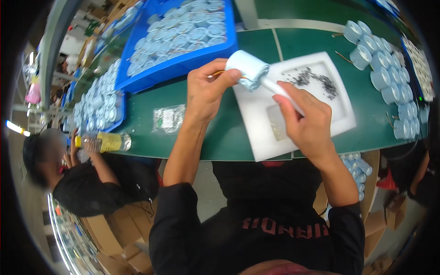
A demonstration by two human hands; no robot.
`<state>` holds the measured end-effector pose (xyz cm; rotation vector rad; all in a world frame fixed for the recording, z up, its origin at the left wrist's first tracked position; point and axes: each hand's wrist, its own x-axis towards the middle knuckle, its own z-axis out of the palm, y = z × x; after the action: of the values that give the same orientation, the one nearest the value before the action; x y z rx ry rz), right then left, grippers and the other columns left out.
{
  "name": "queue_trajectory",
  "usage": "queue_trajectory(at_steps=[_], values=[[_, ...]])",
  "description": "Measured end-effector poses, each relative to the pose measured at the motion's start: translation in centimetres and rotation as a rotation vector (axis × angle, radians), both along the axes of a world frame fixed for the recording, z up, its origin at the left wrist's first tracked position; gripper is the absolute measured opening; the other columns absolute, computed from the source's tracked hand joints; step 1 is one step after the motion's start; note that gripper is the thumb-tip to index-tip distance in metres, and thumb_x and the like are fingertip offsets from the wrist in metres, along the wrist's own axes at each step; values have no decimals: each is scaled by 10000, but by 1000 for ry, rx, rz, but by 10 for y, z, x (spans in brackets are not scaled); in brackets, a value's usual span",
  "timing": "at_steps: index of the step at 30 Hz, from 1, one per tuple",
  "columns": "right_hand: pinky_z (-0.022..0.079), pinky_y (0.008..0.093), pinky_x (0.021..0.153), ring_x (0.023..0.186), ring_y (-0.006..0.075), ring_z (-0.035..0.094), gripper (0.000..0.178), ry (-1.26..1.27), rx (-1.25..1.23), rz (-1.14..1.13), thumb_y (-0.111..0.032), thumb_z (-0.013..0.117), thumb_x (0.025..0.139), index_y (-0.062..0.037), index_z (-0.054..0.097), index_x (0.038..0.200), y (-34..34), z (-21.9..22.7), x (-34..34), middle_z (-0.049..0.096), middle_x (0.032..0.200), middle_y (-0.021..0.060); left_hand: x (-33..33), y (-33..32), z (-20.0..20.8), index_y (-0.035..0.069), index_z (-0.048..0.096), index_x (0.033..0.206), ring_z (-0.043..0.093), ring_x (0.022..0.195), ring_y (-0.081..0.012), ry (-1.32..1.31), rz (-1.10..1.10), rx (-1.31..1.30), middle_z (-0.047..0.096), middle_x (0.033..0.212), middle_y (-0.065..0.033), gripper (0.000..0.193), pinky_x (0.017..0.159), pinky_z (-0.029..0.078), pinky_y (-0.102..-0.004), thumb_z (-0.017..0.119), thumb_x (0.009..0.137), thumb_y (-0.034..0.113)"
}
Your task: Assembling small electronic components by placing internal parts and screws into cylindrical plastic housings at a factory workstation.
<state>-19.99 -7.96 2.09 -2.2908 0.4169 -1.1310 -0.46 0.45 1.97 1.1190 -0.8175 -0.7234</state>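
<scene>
While fingers pinch cylinder [247, 68] and tool [282, 91]: screws [314, 80] in white tray [341, 121], blue bin [183, 64] of cylinders.

A: How is the light?

B: Bright and even from overhead. The white foam tray [340, 120] almost glares, and the green surface [151, 112] carries a soft sheen with only faint shadows.

A: Is it sharp?

B: Sharp in the middle. Toward the rim, straight edges bow hard, a black vignette closes in, and a lamp [13, 127] at far left burns out white. The edges smear.
</scene>
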Motion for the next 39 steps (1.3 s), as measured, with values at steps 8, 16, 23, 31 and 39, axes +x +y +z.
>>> queue_trajectory(at_steps=[8, 16, 23, 31, 39], values=[[398, 304, 468, 471, 195, 496, 149, 60, 535, 14, -105, 629, 864, -2, 625, 972, 1, -9, 11, 584, 631, 102, 0, -3, 5, -45, 684, 956, 605, 872, -135, -284, 79, 49, 640, 1029, -103, 194, 767, 495, -249, 722, 782, 33], [439, 301, 534, 558, 195, 537, 445, -55, 28, 147, 88, 525, 764, -79, 627, 1163, -15, 19, 2, 561, 676, 70, -8, -7, 7, -7, 264, 1411, 563, 1124, -282, -1114, 293, -237, 538, 1245, -198, 849, 968, 448, -395, 713, 694, -81], [497, 354, 595, 641, 283, 607, 573, 149, 33, 149, 46, 555, 659, -95, 608, 1212, -12, 15, 12, 624, 762, 125, -20, -14, 15, 25, 245, 1415, 557, 1104, -325, -1230, 213, -289, 570, 1207, -188, 944, 970, 419, -414, 711, 605, -106], [384, 280, 533, 561, 189, 508, 272, 128, 144, 58, 52, 552, 756, -9, 678, 990, -24, 30, -55, 554, 654, 102, 135, -7, 40, -14, 514, 1105, 624, 923, -261, -957, 678, 107, 633, 1014, -175, 536, 811, 494, -347, 762, 698, 230], [460, 273, 773, 834, 175, 597, 215, 142, 208, -664, -47, 498, 905, 62, 635, 1031, -48, -49, -207, 654, 928, 123, 346, -36, 56, -5, 619, 1045, 619, 963, -366, -1434, 872, 872, 638, 1017, -204, 509, 834, 490, -429, 743, 718, 364]])
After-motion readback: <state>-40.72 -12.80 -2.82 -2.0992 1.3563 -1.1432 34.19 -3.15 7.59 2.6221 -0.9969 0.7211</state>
